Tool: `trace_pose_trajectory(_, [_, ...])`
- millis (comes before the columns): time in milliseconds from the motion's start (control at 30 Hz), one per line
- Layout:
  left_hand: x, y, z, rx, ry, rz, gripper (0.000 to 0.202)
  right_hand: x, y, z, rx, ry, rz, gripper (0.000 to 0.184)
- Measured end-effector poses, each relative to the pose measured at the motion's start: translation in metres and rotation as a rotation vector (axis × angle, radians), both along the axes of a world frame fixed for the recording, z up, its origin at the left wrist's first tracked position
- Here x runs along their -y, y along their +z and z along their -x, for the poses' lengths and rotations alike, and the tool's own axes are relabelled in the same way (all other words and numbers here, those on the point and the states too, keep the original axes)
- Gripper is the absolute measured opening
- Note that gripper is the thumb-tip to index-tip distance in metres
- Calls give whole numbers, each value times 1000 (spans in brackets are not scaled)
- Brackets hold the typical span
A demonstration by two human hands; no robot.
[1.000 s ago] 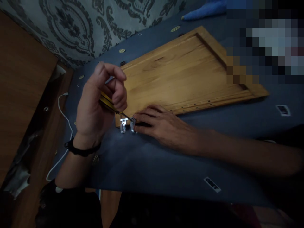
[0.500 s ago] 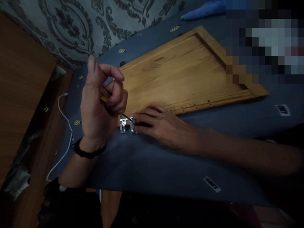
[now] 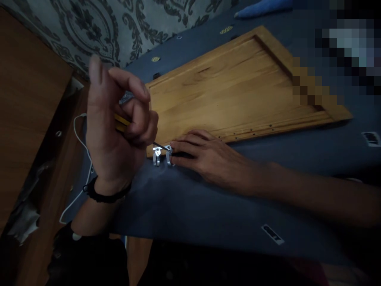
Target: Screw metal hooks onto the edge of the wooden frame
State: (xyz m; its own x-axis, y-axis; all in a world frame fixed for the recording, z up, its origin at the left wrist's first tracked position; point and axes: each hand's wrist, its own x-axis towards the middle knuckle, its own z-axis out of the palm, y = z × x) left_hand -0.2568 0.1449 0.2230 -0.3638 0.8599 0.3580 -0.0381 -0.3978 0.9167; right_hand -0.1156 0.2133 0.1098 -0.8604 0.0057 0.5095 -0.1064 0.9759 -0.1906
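My left hand [image 3: 119, 119], with a black band at the wrist, is closed around the yellow handle of a screwdriver [image 3: 121, 122]. The thumb points up, and the dark shaft slants down right to a small silver metal hinge [image 3: 156, 151] at the near left corner of a wooden panel [image 3: 220, 91]. The shaft's tip meets the right end of the hinge. My right hand [image 3: 214, 157] lies palm down over the panel's near edge, thumb and forefinger tips at the hinge's right side, holding it. The other fingers rest on the wood.
Blue patterned cloth [image 3: 208, 214] covers the surface under the panel. A white cable [image 3: 73, 208] runs along its left side by a wooden cabinet [image 3: 29, 79]. A blue object [image 3: 262, 8] lies at the back, near the patterned wall [image 3: 131, 31]. Small dark holes dot the panel's near edge.
My left hand has shifted a little left and up in the view, thumb tipped further left, while the screwdriver's tip stays on the hinge. The right hand keeps its place; the view has shifted slightly.
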Motion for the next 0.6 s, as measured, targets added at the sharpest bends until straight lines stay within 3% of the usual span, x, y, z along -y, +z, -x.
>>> trace_pose_trajectory(600, [-3, -11, 0, -11, 6, 82, 58, 0, 0, 2, -7, -16, -23, 28])
